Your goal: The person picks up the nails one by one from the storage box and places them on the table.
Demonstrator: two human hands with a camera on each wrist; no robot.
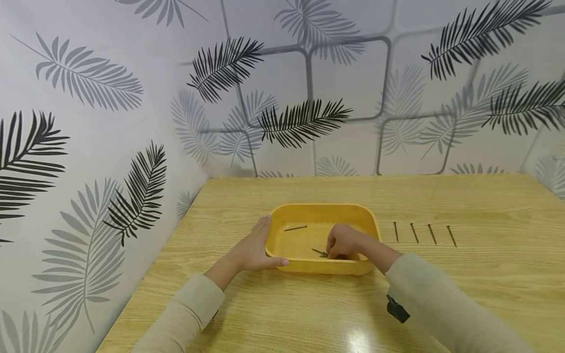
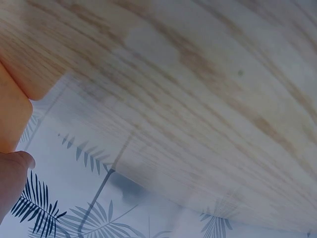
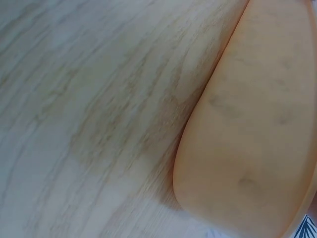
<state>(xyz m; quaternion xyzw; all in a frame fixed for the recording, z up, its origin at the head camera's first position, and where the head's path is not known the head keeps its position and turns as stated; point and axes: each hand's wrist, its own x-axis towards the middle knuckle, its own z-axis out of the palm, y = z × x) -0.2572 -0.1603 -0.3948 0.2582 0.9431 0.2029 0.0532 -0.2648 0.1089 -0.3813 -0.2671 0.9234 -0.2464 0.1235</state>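
Note:
A yellow plastic tray (image 1: 304,266) stands on the wooden table. My left hand (image 1: 252,247) rests against its near left corner, fingers straight along the left wall and thumb along the front rim. My right hand (image 1: 346,241) reaches inside, fingers bent down to the floor near the front wall. By those fingertips lie a few dark screws (image 1: 319,251), partly covered by the hand; whether one is pinched is hidden. Another screw (image 1: 295,228) lies alone at the tray's back left. The wrist views catch mainly the tray's outer wall (image 3: 247,124) and tabletop.
To the right of the tray, several dark screws (image 1: 413,233) lie in a spaced row, heads away from me. The wooden table (image 1: 309,314) ends at a leaf-patterned wall covering (image 1: 344,83) behind and on the left.

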